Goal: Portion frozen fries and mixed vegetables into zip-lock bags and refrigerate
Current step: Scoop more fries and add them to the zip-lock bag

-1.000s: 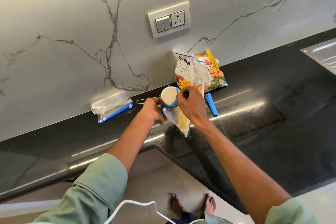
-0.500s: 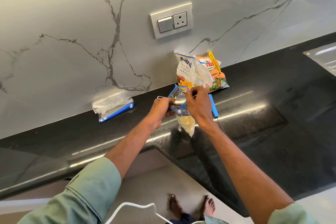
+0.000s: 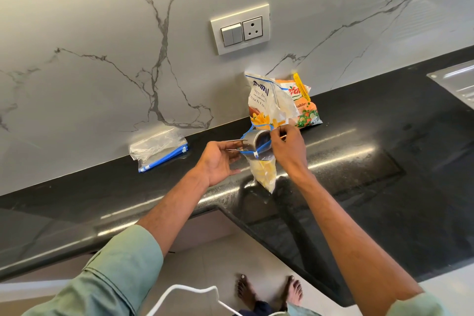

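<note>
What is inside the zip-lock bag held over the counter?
Pale yellow fries fill the lower part of the zip-lock bag, and a metal cup is tipped into its mouth. Whether the cup holds fries cannot be seen; its inside is dark.

Steel cup (image 3: 257, 140) shiny; zip-lock bag (image 3: 264, 174) clear plastic; countertop (image 3: 359, 161) glossy black stone; wall (image 3: 102, 33) smooth marble.

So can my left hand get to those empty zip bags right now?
Probably yes: the empty zip bags lie just left of the left hand on the counter, nothing between. But that hand holds the steel cup by its handle.
</note>
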Tool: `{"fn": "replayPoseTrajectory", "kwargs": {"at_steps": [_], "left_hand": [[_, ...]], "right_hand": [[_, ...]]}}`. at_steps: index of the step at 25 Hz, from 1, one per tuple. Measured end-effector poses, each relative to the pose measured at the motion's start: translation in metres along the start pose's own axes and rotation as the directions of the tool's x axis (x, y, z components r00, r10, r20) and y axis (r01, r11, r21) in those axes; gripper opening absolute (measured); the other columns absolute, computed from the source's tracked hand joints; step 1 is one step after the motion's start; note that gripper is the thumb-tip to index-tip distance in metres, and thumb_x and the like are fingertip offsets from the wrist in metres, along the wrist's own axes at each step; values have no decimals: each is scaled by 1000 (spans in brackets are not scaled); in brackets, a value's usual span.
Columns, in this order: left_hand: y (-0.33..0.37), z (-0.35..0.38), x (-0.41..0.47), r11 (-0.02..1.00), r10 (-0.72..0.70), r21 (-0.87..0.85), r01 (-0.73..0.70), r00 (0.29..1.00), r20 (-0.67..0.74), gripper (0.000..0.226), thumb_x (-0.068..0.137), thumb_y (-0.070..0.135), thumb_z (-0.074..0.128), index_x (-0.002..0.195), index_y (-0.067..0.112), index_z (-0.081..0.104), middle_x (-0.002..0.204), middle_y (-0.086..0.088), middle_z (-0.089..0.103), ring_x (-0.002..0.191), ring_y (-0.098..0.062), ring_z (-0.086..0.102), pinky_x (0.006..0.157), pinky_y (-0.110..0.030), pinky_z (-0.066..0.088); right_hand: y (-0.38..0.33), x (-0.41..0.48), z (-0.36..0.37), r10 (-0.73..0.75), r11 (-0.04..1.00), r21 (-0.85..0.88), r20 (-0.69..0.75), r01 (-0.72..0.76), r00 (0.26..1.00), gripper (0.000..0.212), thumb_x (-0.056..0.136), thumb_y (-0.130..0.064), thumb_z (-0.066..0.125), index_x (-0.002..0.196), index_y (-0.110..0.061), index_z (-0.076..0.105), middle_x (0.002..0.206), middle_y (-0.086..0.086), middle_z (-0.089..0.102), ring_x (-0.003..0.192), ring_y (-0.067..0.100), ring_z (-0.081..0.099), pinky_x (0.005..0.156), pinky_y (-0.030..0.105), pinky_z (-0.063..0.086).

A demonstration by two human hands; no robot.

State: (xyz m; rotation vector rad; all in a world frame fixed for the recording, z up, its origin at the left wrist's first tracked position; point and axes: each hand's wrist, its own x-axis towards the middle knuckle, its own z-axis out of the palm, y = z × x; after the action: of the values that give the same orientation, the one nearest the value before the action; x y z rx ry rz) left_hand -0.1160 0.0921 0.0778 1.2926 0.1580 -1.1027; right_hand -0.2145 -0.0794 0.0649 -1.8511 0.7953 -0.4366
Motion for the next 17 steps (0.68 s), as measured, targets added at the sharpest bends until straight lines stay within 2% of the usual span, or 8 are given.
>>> {"fn": "replayPoseTrajectory", "kwargs": {"at_steps": [1,3,5,6,9,11,14,17], "left_hand": [[-1,2,0,998,0,-57,-1,1000,-7,32,85,23,48,89,17,78,101,-7,67,111,-22,54,118,-54,26],[-4,5,0,978,8,-210,-6,1000,6,34,93,21,41,86,14,74,97,-10,67,104,-24,58,113,-50,33],[-7,9,0,924,11,-383,10,999,52,34,99,20,38,88,10,69,101,-15,67,101,-28,60,107,-50,43],[-7,11,0,902,16,-432,22,996,84,37,100,20,38,87,9,70,104,-17,68,104,-31,60,110,-52,42],[-5,17,0,905,24,-424,30,992,123,48,101,21,39,75,7,76,103,-17,67,102,-31,59,120,-52,32],[-4,21,3,913,16,-406,36,992,125,50,101,21,39,72,8,77,99,-16,66,95,-28,58,121,-49,30],[-3,20,6,927,-3,-373,38,996,95,47,103,22,38,78,10,76,100,-15,67,93,-27,60,118,-48,31],[-3,21,7,936,-21,-350,39,998,54,36,104,23,40,87,13,69,102,-14,66,94,-26,60,116,-45,32]], "right_hand": [[0,-1,-1,-4,1000,8,2,4,1000,19,104,-31,56,101,-14,66,125,5,59,85,-1,57,67,13,39],[1,-2,-4,-1,1000,13,-4,1,1000,16,104,-29,57,99,-16,64,128,4,57,84,-2,56,67,12,37],[4,-3,-6,-7,1000,22,0,7,1000,14,104,-27,58,96,-16,63,127,4,58,82,-2,56,67,12,37],[5,-3,-6,-13,999,37,7,13,1000,15,104,-27,58,96,-16,63,125,5,58,82,-1,56,67,13,39],[7,0,-6,-26,994,103,38,22,999,17,104,-29,57,97,-15,64,114,7,64,84,4,61,72,22,46],[7,1,-7,-18,988,155,76,6,997,20,105,-29,56,100,-11,64,102,4,67,83,8,62,75,28,49],[9,2,-10,-8,973,232,122,-20,992,20,106,-27,55,96,-12,62,86,-1,65,76,9,58,72,31,48],[10,1,-13,-10,968,248,138,-25,990,19,107,-27,54,92,-18,61,84,-4,64,75,7,57,72,30,49]]}}
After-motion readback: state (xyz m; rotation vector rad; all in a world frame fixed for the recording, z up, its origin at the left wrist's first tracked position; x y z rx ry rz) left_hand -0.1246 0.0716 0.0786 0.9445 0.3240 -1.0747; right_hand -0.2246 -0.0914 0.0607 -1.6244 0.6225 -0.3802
